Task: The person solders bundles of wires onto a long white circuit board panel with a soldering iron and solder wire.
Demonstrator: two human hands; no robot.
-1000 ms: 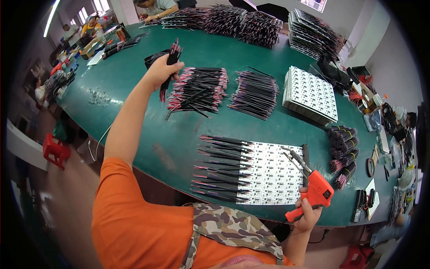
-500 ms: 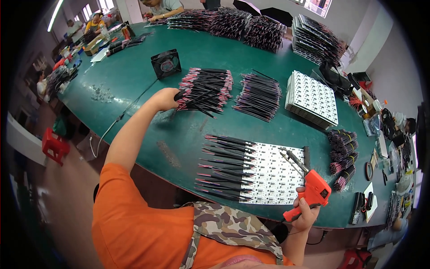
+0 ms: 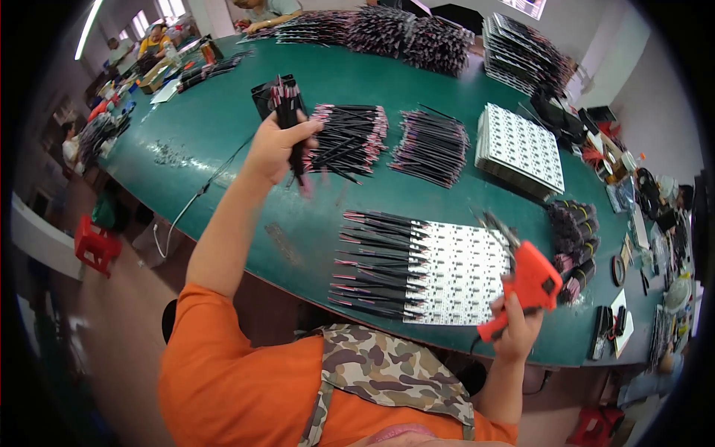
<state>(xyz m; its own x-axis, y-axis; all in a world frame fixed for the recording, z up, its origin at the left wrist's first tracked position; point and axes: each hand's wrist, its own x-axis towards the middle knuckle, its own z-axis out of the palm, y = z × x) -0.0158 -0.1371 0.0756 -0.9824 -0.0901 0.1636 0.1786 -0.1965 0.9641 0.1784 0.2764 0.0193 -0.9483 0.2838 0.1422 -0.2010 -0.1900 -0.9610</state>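
Two hands work: left hand (image 3: 274, 145) grips a wire bundle (image 3: 289, 112); right hand (image 3: 514, 328) holds an orange soldering gun (image 3: 530, 279) near the tabletop (image 3: 223, 134) front edge.

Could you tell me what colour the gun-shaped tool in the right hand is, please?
Bright orange; the tool, gripped by the right hand, shows clearly in the head view.

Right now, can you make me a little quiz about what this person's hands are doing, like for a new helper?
1. True or false: the left hand grips a bundle of wires.
2. What does the right hand hold? A) scissors B) orange tool C) cup
3. Fill in: the white boards lie on a ____ table.

Key: 1 true. 2 B. 3 green.
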